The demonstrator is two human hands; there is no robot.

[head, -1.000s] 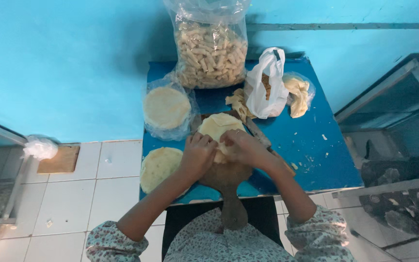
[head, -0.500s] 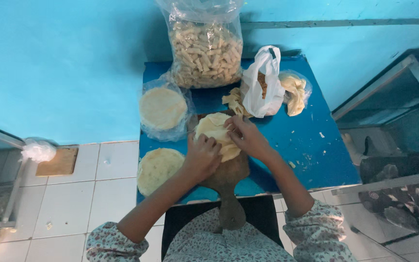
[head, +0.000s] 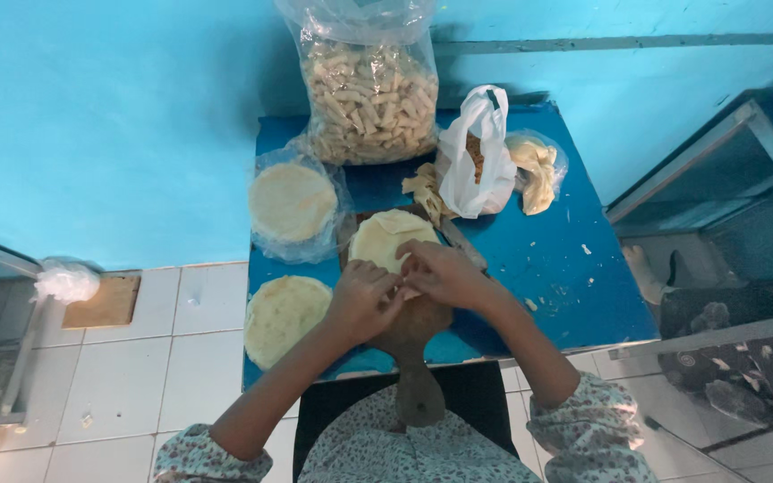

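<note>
A pale round dough wrapper (head: 386,234) lies on a brown wooden board (head: 415,331) on the blue table (head: 574,295). My left hand (head: 364,300) and my right hand (head: 440,273) meet at the wrapper's near edge, fingers pinching and folding it. Whatever lies under the fingers is hidden. The board's handle (head: 420,398) points toward my body.
A stack of round wrappers (head: 284,315) sits at the table's near left, another stack in clear plastic (head: 293,202) behind it. A big clear bag of rolled pieces (head: 370,94) stands at the back. A white plastic bag (head: 480,156), a small bag (head: 534,170) and dough scraps (head: 424,190) lie right of it.
Both hands slid from the wrapper's middle to its near edge and closed together over it, leaving more of the wrapper uncovered. The view shifted slightly.
</note>
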